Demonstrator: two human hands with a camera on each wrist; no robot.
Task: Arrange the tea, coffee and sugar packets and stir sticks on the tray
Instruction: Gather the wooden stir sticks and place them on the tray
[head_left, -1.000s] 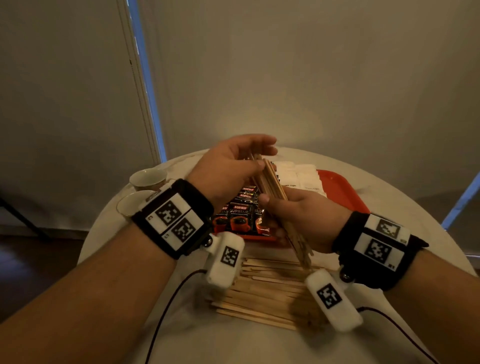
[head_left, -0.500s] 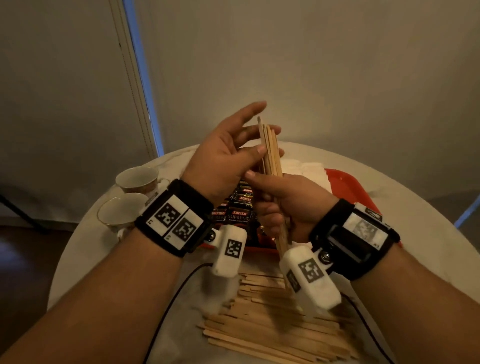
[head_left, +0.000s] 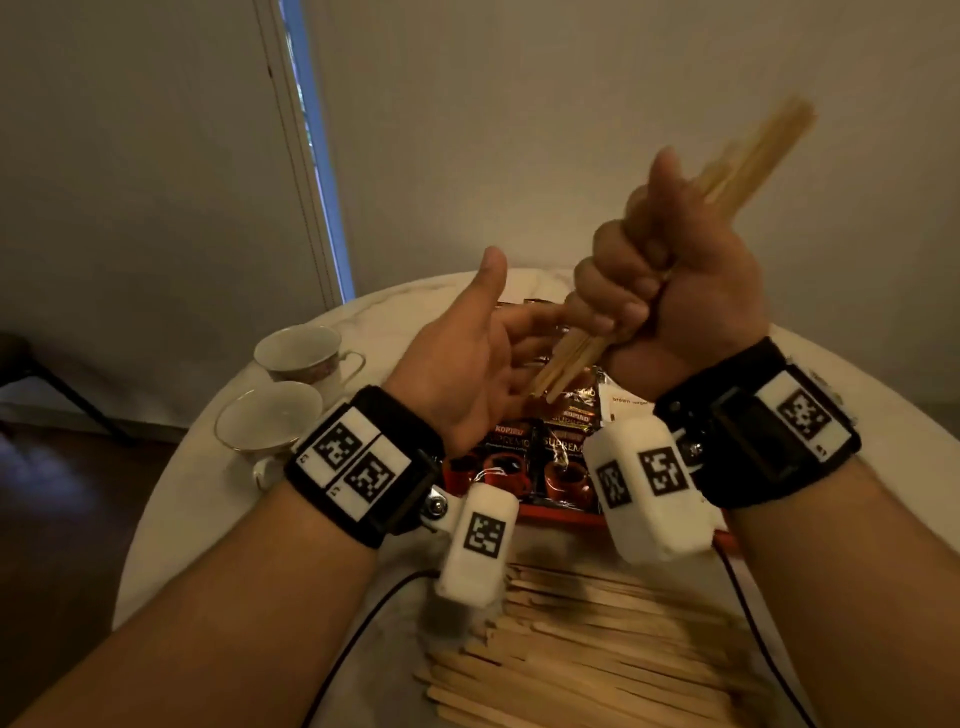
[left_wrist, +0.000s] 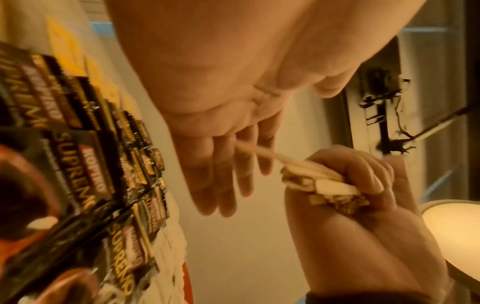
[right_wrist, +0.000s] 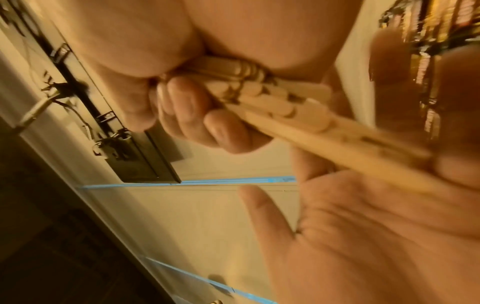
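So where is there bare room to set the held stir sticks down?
Bare tabletop shows near-left, between the teacups and the loose stick pile. The tray is crowded with coffee packets. The right hand grips the bundle.

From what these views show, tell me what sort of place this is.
Probably a room's tea-and-coffee corner, perhaps in a hotel or home: a round white marble-look table against a plain wall, two gilt-rimmed china teacups, and a red tray of coffee sachets.
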